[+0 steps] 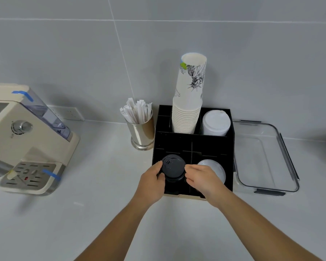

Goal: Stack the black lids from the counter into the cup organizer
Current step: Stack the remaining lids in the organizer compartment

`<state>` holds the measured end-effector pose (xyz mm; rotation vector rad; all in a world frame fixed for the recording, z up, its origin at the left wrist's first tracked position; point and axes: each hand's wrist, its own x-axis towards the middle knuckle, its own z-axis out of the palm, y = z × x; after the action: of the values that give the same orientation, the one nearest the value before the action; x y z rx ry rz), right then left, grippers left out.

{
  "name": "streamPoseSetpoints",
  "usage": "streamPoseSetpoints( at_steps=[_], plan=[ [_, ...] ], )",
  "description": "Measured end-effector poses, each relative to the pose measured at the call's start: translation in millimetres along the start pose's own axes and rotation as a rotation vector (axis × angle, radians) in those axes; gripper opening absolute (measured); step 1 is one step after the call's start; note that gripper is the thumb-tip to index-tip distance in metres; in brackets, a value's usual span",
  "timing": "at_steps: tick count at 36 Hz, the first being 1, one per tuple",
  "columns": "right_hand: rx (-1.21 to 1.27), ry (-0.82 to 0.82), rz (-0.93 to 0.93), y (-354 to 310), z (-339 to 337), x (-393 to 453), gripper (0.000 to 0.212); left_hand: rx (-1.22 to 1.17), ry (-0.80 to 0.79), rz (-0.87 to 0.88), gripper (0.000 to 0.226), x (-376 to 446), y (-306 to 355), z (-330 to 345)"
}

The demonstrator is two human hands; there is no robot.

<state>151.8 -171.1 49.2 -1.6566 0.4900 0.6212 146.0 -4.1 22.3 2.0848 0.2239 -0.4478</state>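
A stack of black lids (173, 168) sits in the front left compartment of the black cup organizer (193, 140) on the white counter. My left hand (152, 182) grips the stack's left side. My right hand (203, 180) holds its right side, fingers curled on the rim. The bottom of the stack is hidden inside the compartment. No loose black lids show on the counter.
In the organizer, a tall stack of paper cups (189, 102) stands at the back, white lids (216, 123) at the back right, clear lids (214, 167) at the front right. A metal cup of wrapped stirrers (140, 127) stands left, a coffee machine (24, 140) far left, a clear container (264, 157) right.
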Motion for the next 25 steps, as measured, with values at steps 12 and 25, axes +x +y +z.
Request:
streamPoseSetpoints(
  at_steps=[12, 25],
  plan=[
    [0.115, -0.002, -0.033, 1.6, -24.3, -22.7, 0.043, -0.123, 0.141, -0.019, 0.038, -25.1, -0.8, -23.6],
    [0.126, -0.003, -0.155, 38.5, -51.5, -82.7, 0.03, -0.266, 0.032, -0.112, 0.016, -99.4, -39.1, -4.3]
  ],
)
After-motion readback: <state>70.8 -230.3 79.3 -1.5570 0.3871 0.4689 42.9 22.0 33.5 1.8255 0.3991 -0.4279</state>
